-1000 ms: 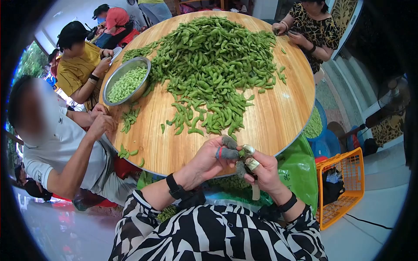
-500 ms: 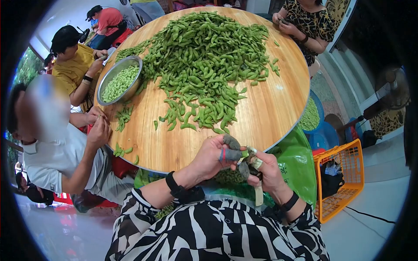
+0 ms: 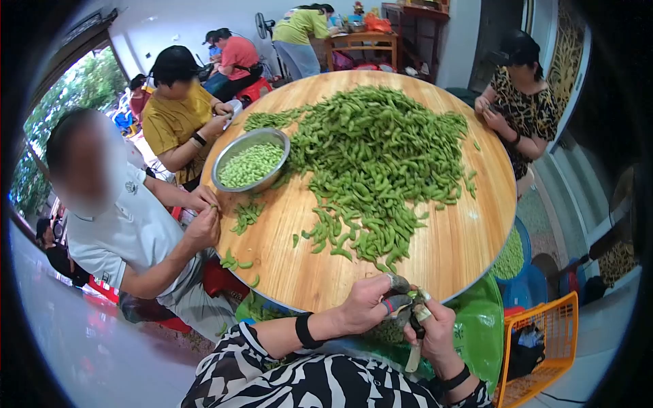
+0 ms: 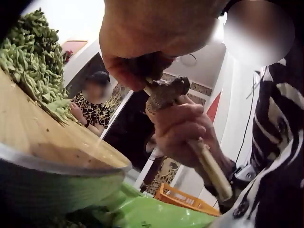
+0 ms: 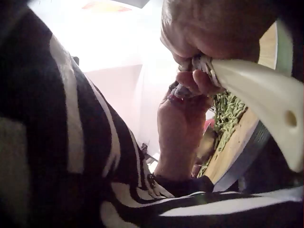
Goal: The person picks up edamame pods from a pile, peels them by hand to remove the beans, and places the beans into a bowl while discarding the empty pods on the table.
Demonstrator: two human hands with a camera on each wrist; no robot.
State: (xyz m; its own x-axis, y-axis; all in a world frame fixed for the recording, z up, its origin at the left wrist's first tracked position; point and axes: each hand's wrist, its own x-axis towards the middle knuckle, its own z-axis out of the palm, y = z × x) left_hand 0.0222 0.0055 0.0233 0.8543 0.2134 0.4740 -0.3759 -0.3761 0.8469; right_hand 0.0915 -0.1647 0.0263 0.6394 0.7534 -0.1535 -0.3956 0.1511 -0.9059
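Observation:
Just off the near edge of the round wooden table, both hands meet. My left hand, with grey finger covers and a red band, pinches a small green soybean pod. My right hand, its thumb wrapped in white, grips a tool by its cream handle; the handle points down, and a hole shows near the end of the handle in the right wrist view. The tool's working end is hidden by the fingers. Beyond the hands spreads a large heap of soybean pods.
A metal bowl of shelled beans stands at the table's left. People sit at the left and right edges. On the right are a blue basin with beans, an orange crate and a green plastic sheet below the table edge.
The head view has tilted up, so the table and hands appear lower and further right. Both hands stay together, with the cream-handled tool still in the right one.

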